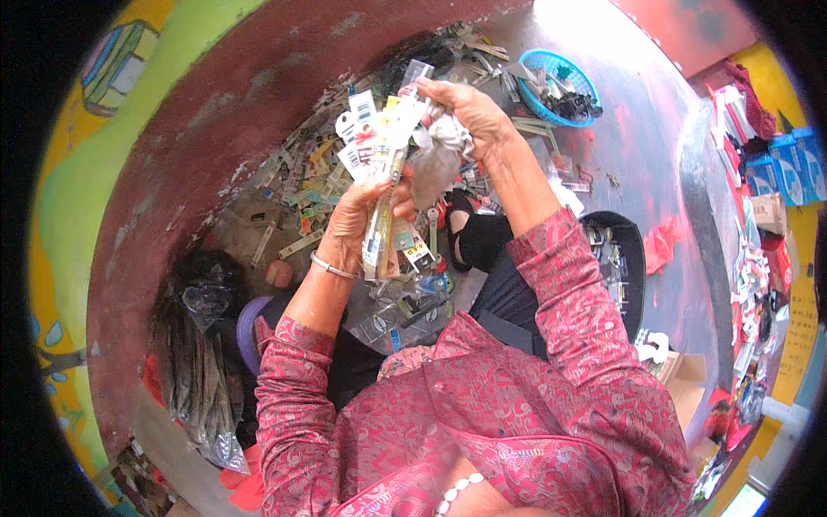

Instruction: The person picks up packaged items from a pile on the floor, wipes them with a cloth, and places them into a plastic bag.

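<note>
My left hand (357, 215) is closed around a bunch of slim clear packets (379, 228) with white, yellow and red header cards, some printed with barcodes. The cards fan out above its fingers. My right hand (475, 116) pinches the upper end of a clear packet at the top of the bunch. Crumpled whitish plastic (448, 136) is bunched under the right palm and hangs down between the hands. What the slim packets contain is too small to make out. Below the hands, more small carded packets (413, 250) lie on the floor.
A heap of small packets (306, 185) spreads along the curved dark red wall (155, 172). A blue basket (527, 90) with dark items stands at the far right. A black tub (639, 258) sits beside my right arm. Long plastic-wrapped items (198, 370) lie at the left.
</note>
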### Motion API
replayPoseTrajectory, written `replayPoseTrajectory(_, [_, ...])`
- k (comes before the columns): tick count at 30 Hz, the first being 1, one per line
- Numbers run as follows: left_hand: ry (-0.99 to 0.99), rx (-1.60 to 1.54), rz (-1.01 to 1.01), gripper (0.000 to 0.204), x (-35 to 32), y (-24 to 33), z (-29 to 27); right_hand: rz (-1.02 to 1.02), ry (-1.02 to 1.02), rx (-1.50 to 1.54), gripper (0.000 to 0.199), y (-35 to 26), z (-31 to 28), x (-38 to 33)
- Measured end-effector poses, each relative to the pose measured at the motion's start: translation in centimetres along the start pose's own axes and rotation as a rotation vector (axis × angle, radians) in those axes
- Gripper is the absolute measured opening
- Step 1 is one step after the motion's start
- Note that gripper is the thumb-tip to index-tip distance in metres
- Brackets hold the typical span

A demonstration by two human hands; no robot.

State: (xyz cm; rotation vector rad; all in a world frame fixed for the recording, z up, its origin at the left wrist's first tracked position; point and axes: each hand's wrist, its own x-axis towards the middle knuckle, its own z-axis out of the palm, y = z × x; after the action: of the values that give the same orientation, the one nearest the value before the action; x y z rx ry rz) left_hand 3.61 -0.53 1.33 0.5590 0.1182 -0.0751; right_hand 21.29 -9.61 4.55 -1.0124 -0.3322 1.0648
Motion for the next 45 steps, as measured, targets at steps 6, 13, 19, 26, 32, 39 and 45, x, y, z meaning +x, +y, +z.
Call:
replayPoseTrajectory(6, [0.066, 0.297, -0.185, 0.045, 0.1, -1.3, 0.8, -0.303, 0.330, -0.066, 0.009, -2.1, -2.5, -0.1])
replayPoseTrajectory(13, [0.217, -0.087, -0.105, 0.037, 0.0, -0.1, -0.9, -0.380, 0.524, 0.047, 0.010, -4.3, -4.2, -1.3])
replayPoseTrajectory(19, [0.358, -0.098, 0.078, 0.024, 0.7, 0.2, -1.6, -0.600, 0.496, -0.135, 0.008, -2.9, -1.9, -1.6])
replayPoseTrajectory(26, [0.381, -0.208, 0.182, 0.018, 0.9, 0.5, -2.5, -1.148, 0.174, -1.116, 0.016, 0.9, 3.8, -3.6])
replayPoseTrajectory(32, [0.198, -0.385, 0.201, 0.044, 0.6, 1.3, -1.7, -1.005, -0.136, -1.496, 0.035, 4.5, 5.2, -4.3])
replayPoseTrajectory(39, [0.226, -0.304, 0.301, 0.037, 0.1, 2.1, -2.8, -0.530, -0.407, -1.241, 0.036, 2.3, 3.8, -3.4])
replayPoseTrajectory(45, [0.507, -0.084, 0.328, 0.021, 0.4, 2.2, -2.5, -0.493, 0.086, -0.597, 0.025, -0.3, 2.2, -3.0])
